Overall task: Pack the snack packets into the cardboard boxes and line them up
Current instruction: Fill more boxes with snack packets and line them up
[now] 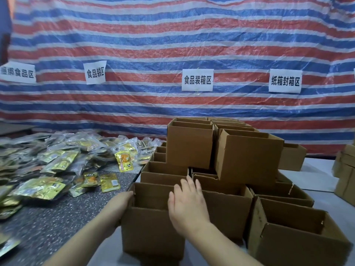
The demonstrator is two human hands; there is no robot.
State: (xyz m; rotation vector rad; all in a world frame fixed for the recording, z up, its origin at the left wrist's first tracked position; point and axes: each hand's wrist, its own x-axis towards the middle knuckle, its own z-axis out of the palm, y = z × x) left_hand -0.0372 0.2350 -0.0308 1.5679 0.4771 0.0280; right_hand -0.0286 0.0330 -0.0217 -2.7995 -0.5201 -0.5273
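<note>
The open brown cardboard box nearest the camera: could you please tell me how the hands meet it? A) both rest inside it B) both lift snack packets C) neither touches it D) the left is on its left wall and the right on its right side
D: the left hand is on the left wall of the open brown cardboard box, and the right hand lies flat on its right side.

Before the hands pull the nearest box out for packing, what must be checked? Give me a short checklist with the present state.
1. Nearest box open at top: ok.
2. Box inside empty: cannot tell, the bottom is hidden.
3. Left hand on the box's left wall: ok.
4. Right hand gripping: not ok, it lies flat with straight fingers.
5. Stacked boxes behind stable: not ok, one is tilted.
6. Snack packets at left, near: ok.
</note>
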